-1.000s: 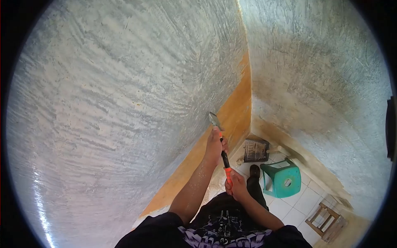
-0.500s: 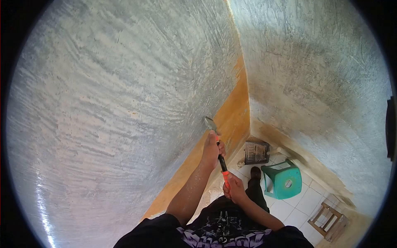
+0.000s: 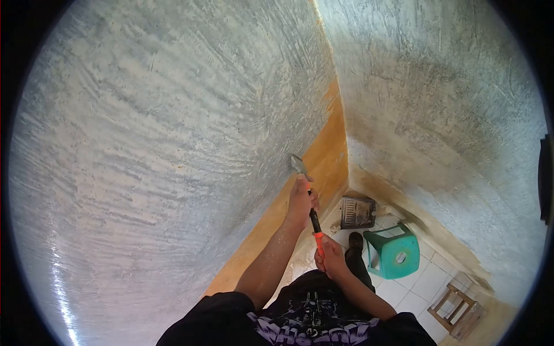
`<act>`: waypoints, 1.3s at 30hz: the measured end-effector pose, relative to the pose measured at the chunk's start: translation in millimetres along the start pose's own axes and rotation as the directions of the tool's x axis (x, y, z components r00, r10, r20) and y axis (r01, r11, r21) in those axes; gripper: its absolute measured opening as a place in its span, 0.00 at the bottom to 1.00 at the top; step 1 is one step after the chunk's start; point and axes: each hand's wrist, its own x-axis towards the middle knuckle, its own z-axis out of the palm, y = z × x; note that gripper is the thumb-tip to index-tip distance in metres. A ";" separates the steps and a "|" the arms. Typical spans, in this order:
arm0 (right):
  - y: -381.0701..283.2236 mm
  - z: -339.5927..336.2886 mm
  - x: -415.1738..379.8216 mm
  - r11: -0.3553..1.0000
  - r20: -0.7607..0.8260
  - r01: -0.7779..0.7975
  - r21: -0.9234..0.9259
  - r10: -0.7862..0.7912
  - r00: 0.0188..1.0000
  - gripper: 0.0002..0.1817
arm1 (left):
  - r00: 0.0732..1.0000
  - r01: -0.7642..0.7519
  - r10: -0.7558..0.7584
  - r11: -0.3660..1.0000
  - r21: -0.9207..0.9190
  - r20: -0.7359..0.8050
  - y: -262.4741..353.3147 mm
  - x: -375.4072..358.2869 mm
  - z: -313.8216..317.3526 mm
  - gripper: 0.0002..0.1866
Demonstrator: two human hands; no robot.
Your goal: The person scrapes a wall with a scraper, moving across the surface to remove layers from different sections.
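Observation:
A scraper [image 3: 314,220] with a black and orange handle is held in both hands. My left hand [image 3: 301,203] is wrapped round the upper part of the handle, just below the metal blade. Lower down, my right hand [image 3: 332,258] grips the orange end of the handle. The blade [image 3: 298,163] lies against the left wall [image 3: 173,144], at the border between rough grey surface and an orange-yellow band [image 3: 326,153].
A second grey wall [image 3: 438,104] meets the left one in a corner. On the tiled floor [image 3: 412,282] stand a dirty dustpan-like tray [image 3: 358,213], a green plastic stool [image 3: 399,255] and a small wooden stool [image 3: 454,308]. A dark shoe [image 3: 356,239] shows near the green stool.
Both hands and the scraper have shifted slightly up and to the right, the blade moving a little along the wall towards the corner. The grip is the same.

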 end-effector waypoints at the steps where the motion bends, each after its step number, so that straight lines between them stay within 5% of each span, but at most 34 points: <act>1: 0.8 2.1 -4.5 1.000 -0.007 -0.004 -0.024 0.004 1.000 0.26 | 1.000 0.013 -0.014 0.999 -0.035 -0.006 -0.6 -4.4 -2.1 0.23; 33: -36.3 -18.0 4.2 0.998 -0.059 -0.001 -0.063 -0.003 0.998 0.25 | 0.997 0.072 -0.072 0.989 -0.132 0.004 8.7 18.3 30.7 0.23; 39: -49.0 -16.8 17.0 0.999 -0.063 -0.022 0.046 0.025 0.998 0.23 | 0.999 0.004 -0.004 1.000 0.006 0.044 11.3 40.9 39.9 0.25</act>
